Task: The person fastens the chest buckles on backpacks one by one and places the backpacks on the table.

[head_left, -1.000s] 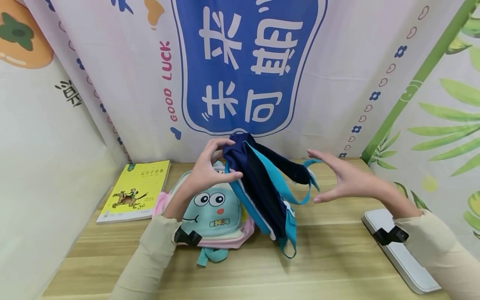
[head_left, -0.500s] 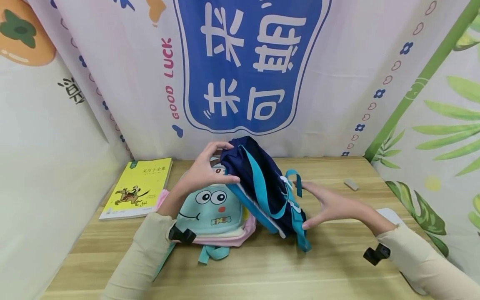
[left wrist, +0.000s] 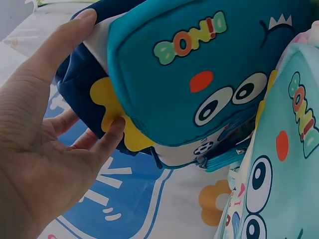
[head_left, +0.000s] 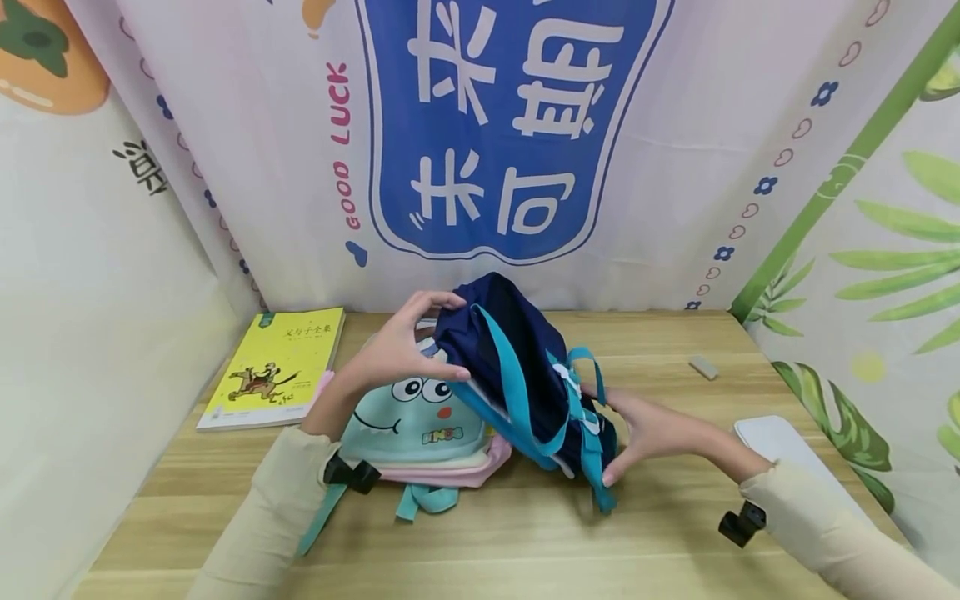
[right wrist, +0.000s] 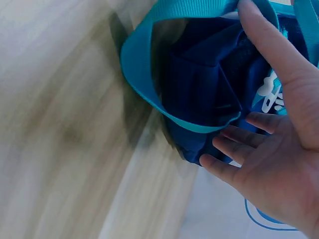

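A navy and teal backpack leans at a slant on the table, its teal straps facing up and right. My left hand holds its upper left end, thumb in front and fingers behind; the left wrist view shows its teal cartoon front. At its lower right end is my right hand, its fingers fairly straight against the navy fabric and its thumb by a strap. Close beneath my left hand lies a mint and pink backpack with a cartoon face, partly covered by the navy one.
At the back left is a yellow book. A small grey block lies toward the back right, and a flat white case sits partly under my right forearm. Printed cloth hangs behind the wooden table.
The navy backpack has tipped lower and its right end has swung outward. My right hand has let go of a strap and moved down and in to the bag's lower right end.
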The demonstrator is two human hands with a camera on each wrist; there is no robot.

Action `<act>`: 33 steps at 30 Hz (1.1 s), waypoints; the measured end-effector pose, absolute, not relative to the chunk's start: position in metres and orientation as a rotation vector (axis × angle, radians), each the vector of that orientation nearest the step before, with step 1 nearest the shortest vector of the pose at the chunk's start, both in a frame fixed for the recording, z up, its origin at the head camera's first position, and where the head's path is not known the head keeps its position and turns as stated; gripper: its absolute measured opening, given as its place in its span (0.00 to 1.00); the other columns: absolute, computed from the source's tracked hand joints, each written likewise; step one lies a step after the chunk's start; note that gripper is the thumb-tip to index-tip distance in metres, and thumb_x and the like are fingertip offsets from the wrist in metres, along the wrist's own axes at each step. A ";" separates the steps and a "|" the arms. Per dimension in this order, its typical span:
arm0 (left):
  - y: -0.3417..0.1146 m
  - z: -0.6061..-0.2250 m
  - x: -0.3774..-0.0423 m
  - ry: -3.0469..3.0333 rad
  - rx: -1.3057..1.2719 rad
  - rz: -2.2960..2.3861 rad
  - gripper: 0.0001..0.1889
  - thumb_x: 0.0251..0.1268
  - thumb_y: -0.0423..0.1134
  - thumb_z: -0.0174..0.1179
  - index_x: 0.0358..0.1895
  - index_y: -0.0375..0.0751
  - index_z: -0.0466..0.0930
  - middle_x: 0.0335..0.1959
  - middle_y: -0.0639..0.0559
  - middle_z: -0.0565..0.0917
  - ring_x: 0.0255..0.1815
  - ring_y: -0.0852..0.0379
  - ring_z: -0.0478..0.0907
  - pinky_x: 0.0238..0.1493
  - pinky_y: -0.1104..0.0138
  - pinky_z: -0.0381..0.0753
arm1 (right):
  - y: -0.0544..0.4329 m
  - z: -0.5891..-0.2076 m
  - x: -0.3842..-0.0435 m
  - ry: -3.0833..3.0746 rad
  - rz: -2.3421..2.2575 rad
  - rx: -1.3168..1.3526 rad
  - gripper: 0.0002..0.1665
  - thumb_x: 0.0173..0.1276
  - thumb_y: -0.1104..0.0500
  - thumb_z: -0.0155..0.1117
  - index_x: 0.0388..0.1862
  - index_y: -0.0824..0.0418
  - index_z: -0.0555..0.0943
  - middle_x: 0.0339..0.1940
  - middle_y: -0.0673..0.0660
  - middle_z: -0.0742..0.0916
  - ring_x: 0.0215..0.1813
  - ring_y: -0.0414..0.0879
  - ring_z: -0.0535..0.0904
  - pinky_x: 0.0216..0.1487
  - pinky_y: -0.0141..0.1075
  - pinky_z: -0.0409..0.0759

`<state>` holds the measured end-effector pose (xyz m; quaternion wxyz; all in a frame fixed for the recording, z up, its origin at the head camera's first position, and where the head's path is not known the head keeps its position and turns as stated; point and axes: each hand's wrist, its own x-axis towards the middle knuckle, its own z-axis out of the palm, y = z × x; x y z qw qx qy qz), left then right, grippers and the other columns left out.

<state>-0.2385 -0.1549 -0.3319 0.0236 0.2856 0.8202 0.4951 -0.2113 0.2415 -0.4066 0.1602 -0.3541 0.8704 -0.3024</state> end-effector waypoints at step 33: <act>-0.130 -0.371 -0.240 2.424 0.933 1.334 0.41 0.50 0.46 0.80 0.69 0.51 0.69 0.72 0.50 0.68 0.74 0.44 0.63 0.74 0.45 0.68 | 0.281 -0.416 -0.207 2.553 -0.780 -0.850 0.62 0.48 0.56 0.83 0.80 0.60 0.61 0.77 0.71 0.68 0.74 0.69 0.66 0.61 0.55 0.78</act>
